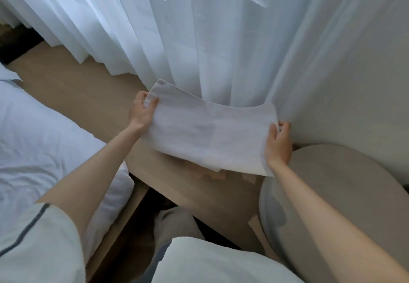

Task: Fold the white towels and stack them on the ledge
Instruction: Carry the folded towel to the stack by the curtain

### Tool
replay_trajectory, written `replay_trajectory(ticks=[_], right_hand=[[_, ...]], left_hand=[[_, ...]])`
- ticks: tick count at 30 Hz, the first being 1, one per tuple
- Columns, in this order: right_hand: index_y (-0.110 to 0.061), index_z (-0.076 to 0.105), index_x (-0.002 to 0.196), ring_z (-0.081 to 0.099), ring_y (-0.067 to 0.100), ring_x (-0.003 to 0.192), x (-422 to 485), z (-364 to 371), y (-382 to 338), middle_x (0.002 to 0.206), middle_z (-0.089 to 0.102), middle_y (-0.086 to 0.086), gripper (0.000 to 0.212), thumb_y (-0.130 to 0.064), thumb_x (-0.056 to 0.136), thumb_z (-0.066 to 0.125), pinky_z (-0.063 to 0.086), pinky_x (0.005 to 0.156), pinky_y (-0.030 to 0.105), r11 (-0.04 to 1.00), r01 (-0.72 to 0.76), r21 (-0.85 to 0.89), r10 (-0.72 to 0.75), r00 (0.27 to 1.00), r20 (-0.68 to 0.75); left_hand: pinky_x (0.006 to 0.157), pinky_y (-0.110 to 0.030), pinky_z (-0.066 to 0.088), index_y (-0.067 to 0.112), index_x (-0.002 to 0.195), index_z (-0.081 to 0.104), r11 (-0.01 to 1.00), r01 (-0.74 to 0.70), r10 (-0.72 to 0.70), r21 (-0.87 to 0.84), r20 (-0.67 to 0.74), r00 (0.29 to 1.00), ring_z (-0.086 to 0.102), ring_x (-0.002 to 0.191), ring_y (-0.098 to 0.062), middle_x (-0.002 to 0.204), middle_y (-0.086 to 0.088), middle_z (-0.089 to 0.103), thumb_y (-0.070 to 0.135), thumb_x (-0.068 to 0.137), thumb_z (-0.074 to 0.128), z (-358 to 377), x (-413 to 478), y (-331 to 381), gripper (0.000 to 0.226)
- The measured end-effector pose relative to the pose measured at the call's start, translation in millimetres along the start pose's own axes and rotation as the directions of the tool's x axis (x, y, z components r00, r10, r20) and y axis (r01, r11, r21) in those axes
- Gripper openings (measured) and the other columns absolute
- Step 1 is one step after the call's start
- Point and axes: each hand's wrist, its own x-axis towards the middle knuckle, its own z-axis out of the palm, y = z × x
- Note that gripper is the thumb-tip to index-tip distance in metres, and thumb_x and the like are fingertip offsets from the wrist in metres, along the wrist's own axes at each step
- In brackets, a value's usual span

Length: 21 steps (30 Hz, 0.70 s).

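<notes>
– Both hands on the one cloth?
– Yes. Left hand (pixel 142 111) pinches the far left corner of a white towel (pixel 205 132), fingers curled round the hem. Right hand (pixel 277 143) grips the right edge, thumb laid over the upper face, fingers tucked behind it.
– How far open are they?
– Neither is spread. Each is closed round the fabric, and the towel spans flat between them.
– Where is the towel?
– Held over the pale wooden ledge (pixel 73 85), near its right end, tilted with the near edge toward the camera. That near edge looks clear of the wood, with a blurred shadow under it. A second layer's corner peeks out below the near edge, so the cloth is doubled. Its far edge meets or comes just short of the sheer white curtain (pixel 177 39) that hangs down to the ledge; which of the two cannot be told.
– And around the person?
– Bed (pixel 33 138) with rumpled white linen at left, alongside the ledge. At right, a round grey cushioned seat (pixel 343 194) against a white wall (pixel 354 72), just beside the right hand. Both forearms are bare. A pale short sleeve (pixel 37 249) with dark piping shows at lower left, grey trousers (pixel 174 223) below the ledge's near edge
</notes>
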Motion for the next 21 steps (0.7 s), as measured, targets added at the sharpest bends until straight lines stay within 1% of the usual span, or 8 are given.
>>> replay_trajectory(ticks=[3,6,8,10,12,15,18,21], right_hand=[[-0.01,0.047,0.107,0.056,0.03,0.091,5,52,-21,0.1,0.061,0.012,0.024,-0.031,0.1,0.037,0.029,0.065,0.031,0.998,-0.069,-0.012,0.068,0.996,-0.056],[-0.011,0.046,0.102,0.054,0.028,0.09,7,91,-34,0.093,0.055,0.005,0.024,-0.031,0.101,0.035,0.037,0.071,0.034,0.985,-0.167,0.051,0.17,0.984,-0.058],[-0.016,0.044,0.097,0.054,0.027,0.087,8,117,-41,0.086,0.053,-0.002,0.019,-0.031,0.101,0.034,0.041,0.074,0.038,0.974,-0.22,0.048,0.223,0.972,-0.069],[-0.021,0.041,0.094,0.053,0.024,0.083,10,138,-44,0.078,0.049,-0.01,0.016,-0.034,0.1,0.033,0.042,0.073,0.036,0.968,-0.251,0.026,0.253,0.964,-0.079],[-0.025,0.041,0.093,0.053,0.022,0.081,14,155,-43,0.076,0.048,-0.015,0.017,-0.038,0.099,0.031,0.043,0.072,0.036,0.963,-0.268,-0.003,0.267,0.96,-0.087],[-0.027,0.041,0.092,0.054,0.023,0.082,26,181,-30,0.076,0.048,-0.015,0.017,-0.04,0.099,0.032,0.043,0.072,0.036,0.961,-0.273,-0.033,0.268,0.956,-0.124],[-0.029,0.042,0.093,0.057,0.026,0.084,40,205,-8,0.077,0.05,-0.015,0.018,-0.044,0.098,0.032,0.048,0.076,0.043,0.952,-0.303,-0.046,0.295,0.946,-0.134],[-0.024,0.047,0.101,0.058,0.029,0.089,57,230,24,0.093,0.06,0.0,0.023,-0.041,0.099,0.032,0.049,0.081,0.048,0.951,-0.306,-0.049,0.297,0.944,-0.141]], left_hand=[[0.075,-0.028,0.038,0.019,0.099,0.047,1.0,-0.003,0.004,-0.012,0.08,0.997,0.049,0.087,-0.017,0.095,0.0,0.053,0.033,0.095,0.054,-11,60,-19,0.016],[0.063,-0.018,0.036,0.018,0.099,0.047,1.0,0.002,-0.001,-0.006,0.126,0.992,0.047,0.084,-0.015,0.082,0.008,0.05,0.032,0.095,0.053,-19,105,-35,0.015],[0.067,-0.023,0.036,0.018,0.099,0.047,0.999,0.03,-0.031,0.012,0.152,0.988,0.047,0.083,-0.016,0.078,0.01,0.046,0.033,0.096,0.051,-21,134,-49,0.016],[0.072,-0.026,0.034,0.015,0.102,0.05,0.998,0.056,-0.061,0.034,0.185,0.981,0.047,0.084,-0.017,0.08,0.006,0.048,0.033,0.097,0.048,-18,158,-65,0.019],[0.073,-0.026,0.033,0.01,0.107,0.052,0.996,0.072,-0.081,0.05,0.203,0.976,0.047,0.085,-0.018,0.083,0.004,0.049,0.032,0.097,0.047,-8,174,-83,0.025],[0.074,-0.027,0.034,0.01,0.11,0.051,0.994,0.108,-0.112,0.032,0.226,0.968,0.047,0.085,-0.019,0.078,0.008,0.046,0.033,0.098,0.046,13,191,-111,0.026],[0.075,-0.026,0.036,0.011,0.111,0.052,0.991,0.137,-0.135,0.002,0.201,0.97,0.048,0.085,-0.018,0.086,0.003,0.051,0.034,0.097,0.047,40,205,-142,0.027],[0.076,-0.025,0.038,0.014,0.109,0.054,0.992,0.128,-0.123,-0.011,0.195,0.973,0.05,0.086,-0.015,0.094,0.002,0.054,0.034,0.096,0.049,71,219,-172,0.025]])
